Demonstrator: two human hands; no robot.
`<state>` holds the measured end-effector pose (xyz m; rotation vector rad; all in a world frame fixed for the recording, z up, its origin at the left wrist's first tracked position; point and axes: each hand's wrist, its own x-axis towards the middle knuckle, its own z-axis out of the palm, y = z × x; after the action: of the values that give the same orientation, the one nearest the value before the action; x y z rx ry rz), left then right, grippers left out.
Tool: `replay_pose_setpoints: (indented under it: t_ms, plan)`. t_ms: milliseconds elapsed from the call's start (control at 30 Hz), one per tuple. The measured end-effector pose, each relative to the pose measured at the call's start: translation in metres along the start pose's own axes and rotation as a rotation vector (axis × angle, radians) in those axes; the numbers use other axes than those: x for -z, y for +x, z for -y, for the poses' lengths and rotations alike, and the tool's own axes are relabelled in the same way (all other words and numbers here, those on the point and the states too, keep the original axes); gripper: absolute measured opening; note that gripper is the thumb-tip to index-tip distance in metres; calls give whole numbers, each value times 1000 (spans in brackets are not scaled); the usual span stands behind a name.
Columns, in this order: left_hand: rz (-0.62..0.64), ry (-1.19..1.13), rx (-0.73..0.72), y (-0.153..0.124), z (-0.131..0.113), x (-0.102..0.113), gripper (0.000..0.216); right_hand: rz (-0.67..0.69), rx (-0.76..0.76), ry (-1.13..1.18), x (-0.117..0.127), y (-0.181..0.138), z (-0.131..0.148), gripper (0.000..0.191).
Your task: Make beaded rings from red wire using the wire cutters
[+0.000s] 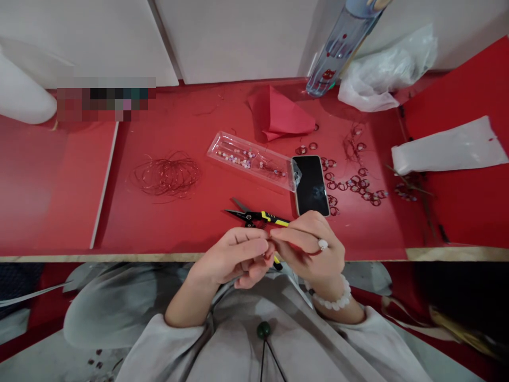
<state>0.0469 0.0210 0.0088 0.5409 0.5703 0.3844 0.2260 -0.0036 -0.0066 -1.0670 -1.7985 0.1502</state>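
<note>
Both my hands meet at the table's front edge, fingertips almost touching. Thumb and index finger of my left hand (242, 254) are pinched together, the other fingers curled beneath. My right hand (312, 246) pinches close against them; it wears a white-beaded ring and a white bead bracelet. Between the fingertips shows a small bit of thin dark red cord (265, 254), mostly hidden by the fingers. Just behind the hands lie pliers (274, 218) with black and yellow handles, jaws apart, partly covered by my right hand.
A clear plastic tray (217, 146) holds small pale beads. Beside it lies a phone (310, 185). Several beaded cord rings (360, 184) are spread at right, and a tangle of red cord (167, 174) lies left. A bottle (334, 53) and plastic bag (382, 79) stand behind.
</note>
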Motion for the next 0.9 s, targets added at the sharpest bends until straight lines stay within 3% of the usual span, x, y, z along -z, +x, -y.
replay_pose_setpoints:
  t_ms: [167, 300, 433, 533, 700, 800, 900]
  plan:
    - [-163, 486, -273, -7, 2, -7, 35, 13, -166, 301, -3, 3, 0, 18]
    - [-220, 846, -539, -10, 0, -8, 29, 88, -281, 521, -1, 2, -1, 13]
    - [-207, 1000, -709, -8, 2, -6, 28, 135, -470, 665, 2, -1, 1, 8]
    - [-213, 1025, -797, -5, 4, -5, 29, 139, -590, 826, -1, -3, 4, 17]
    - [-178, 948, -814, -2, 7, -2, 36, 181, -654, 1087, -13, -8, -1, 25]
    - [-201, 893, -705, -3, 11, 3, 44, 192, -633, 974, -20, -12, -14, 30]
    - [-226, 807, -647, -5, 15, 9, 47, 206, -453, 783, -21, -18, -29, 29]
